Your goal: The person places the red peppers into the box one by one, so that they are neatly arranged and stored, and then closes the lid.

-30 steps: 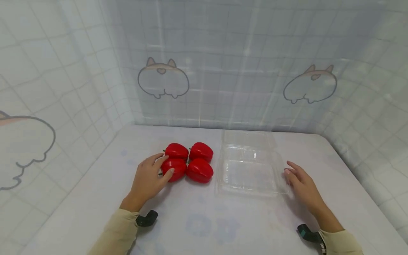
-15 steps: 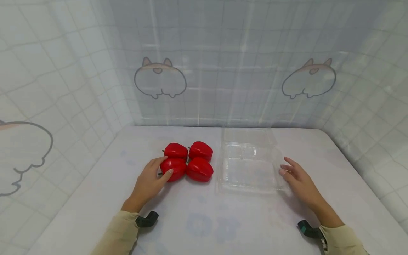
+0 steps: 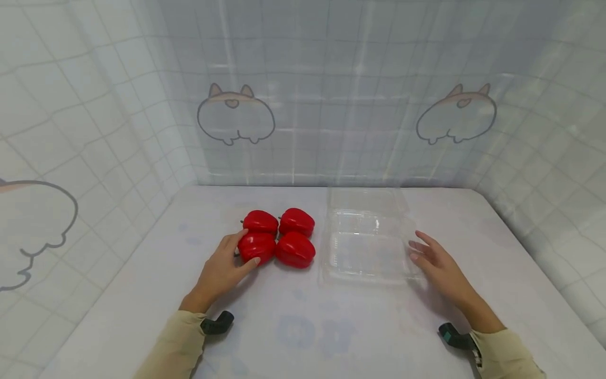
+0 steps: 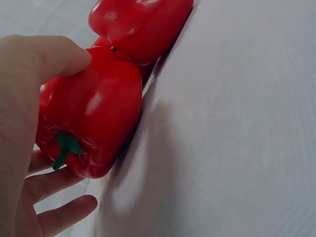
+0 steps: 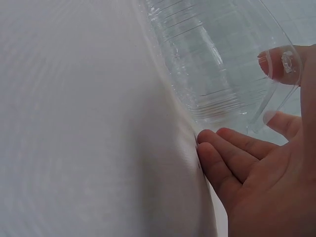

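Note:
My left hand (image 3: 222, 271) is at the near left red bell pepper (image 3: 257, 247), its thumb on the near side and its fingers round the far side. In the left wrist view, the thumb lies on this pepper (image 4: 98, 103), whose green stem points toward the camera. Three more red bell peppers (image 3: 295, 250) lie against it in a tight cluster. A clear plastic clamshell container (image 3: 366, 252) sits to their right, unfolded flat with its lid toward the back. Beside its right edge is my right hand (image 3: 440, 271), fingers loosely extended. The right wrist view shows the thumb (image 5: 279, 64) at the transparent rim.
A white cloth with faint blue prints covers the table (image 3: 303, 326). Grid-patterned curtains (image 3: 341, 131) with animal drawings hang behind it and on both sides. Each wrist carries a small black device (image 3: 218, 322).
My right hand has shifted slightly left, closer to the container's edge. The left thumb sits a little lower on the pepper. Peppers and container keep their places; the head view shifts slightly.

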The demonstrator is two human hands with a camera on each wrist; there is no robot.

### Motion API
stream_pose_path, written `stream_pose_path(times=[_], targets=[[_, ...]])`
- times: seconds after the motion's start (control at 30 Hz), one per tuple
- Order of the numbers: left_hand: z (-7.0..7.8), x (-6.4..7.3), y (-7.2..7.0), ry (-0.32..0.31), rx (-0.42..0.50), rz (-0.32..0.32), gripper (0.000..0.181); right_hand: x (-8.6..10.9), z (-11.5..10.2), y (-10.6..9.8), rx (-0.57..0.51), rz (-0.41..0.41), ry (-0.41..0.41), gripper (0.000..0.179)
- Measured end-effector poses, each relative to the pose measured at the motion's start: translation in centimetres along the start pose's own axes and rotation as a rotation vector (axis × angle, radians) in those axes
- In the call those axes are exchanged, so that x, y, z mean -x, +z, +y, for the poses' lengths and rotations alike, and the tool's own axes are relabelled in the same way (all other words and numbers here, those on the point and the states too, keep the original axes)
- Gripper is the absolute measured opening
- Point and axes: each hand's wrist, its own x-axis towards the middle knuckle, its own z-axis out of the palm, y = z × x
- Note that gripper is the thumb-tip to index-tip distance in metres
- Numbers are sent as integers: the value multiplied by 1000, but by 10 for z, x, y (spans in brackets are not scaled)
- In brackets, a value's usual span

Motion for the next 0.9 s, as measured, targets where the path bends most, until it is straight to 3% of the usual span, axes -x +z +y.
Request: stream_pose_path(times=[0.37, 0.6, 0.9], targets=[[-1, -1, -1, 17, -5, 3, 78, 3, -2, 0, -27, -8, -41, 66], [-2, 1, -4, 45, 7, 65, 72, 1, -4, 0, -49, -21, -41, 66], [-7, 3, 2, 63, 41, 86, 71, 4, -3, -2, -53, -45, -53, 67]])
